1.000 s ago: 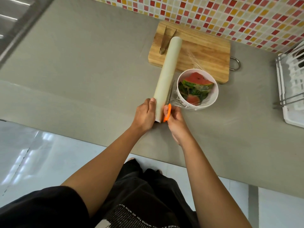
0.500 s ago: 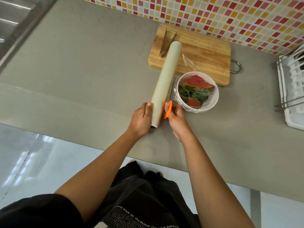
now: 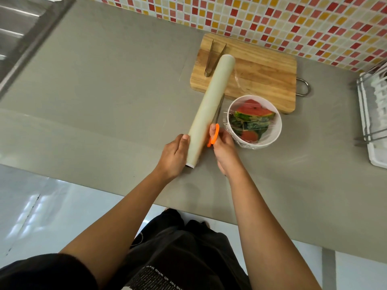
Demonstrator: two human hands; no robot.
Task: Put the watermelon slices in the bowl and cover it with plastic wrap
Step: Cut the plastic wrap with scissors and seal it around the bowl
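Where the watermelon slices [image 3: 253, 110] sit: in the white bowl [image 3: 276, 130] on the worktop [image 3: 104, 91], under stretched film.
Left hand [image 3: 174, 152]: grips the near end of the plastic wrap roll [image 3: 211, 105].
Right hand [image 3: 224, 147]: holds orange-handled scissors [image 3: 214, 135], blades between roll and bowl.
Cutting board [image 3: 261, 76]: carries tongs [image 3: 211, 59].

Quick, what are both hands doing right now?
Left hand: grips the near end of the long cream roll of plastic wrap.
Right hand: holds the orange-handled metal scissors, blades alongside the roll.
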